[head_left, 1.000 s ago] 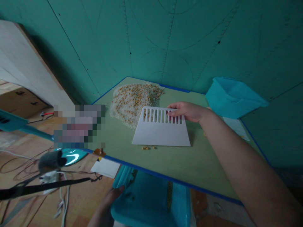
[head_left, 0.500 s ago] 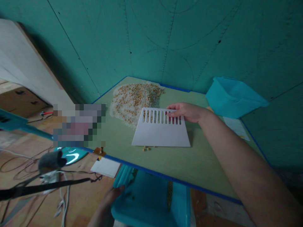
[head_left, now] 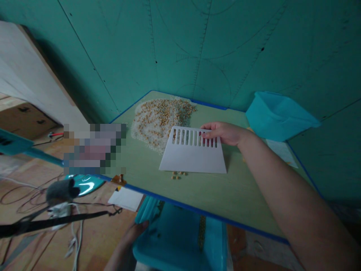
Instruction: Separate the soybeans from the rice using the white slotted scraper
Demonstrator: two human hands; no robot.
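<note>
White plastic scraper point(head_left: 193, 154), trapezoid with a row of slots along its narrow top edge, sits near the middle of the pale green bench point(head_left: 225, 195). I see the right hand point(head_left: 224, 133) at the scraper's top right corner: fingers point(head_left: 208, 135) curled over the slotted edge, closed on it, some fingertips showing through the slots. The wide lower edge rests on the bench surface; the slotted edge looks raised a little, though I cannot tell by how much.

Behind the scraper's left part lies a mound of mixed grain point(head_left: 160, 118), white rice with yellow-brown kernels scattered through it, spread toward the bench's far left corner. The scraper's top left corner overlaps the mound's near edge. A few loose kernels point(head_left: 177, 175) lie just in front of the scraper's lower edge, apart from the mound.

Below the bench's blue-trimmed near edge sits a teal bin point(head_left: 180, 241). The left hand point(head_left: 132, 237) is at the bin's left rim, fingertips touching it; whether it grips the rim I cannot tell, since most of the hand is out of view.

Right of the bench, a second teal tub point(head_left: 278, 114) stands tilted against the green wall point(head_left: 197, 49). A white sheet point(head_left: 282, 152) lies just below that tub. Cables point(head_left: 73, 237) trail on the wooden floor at left.
</note>
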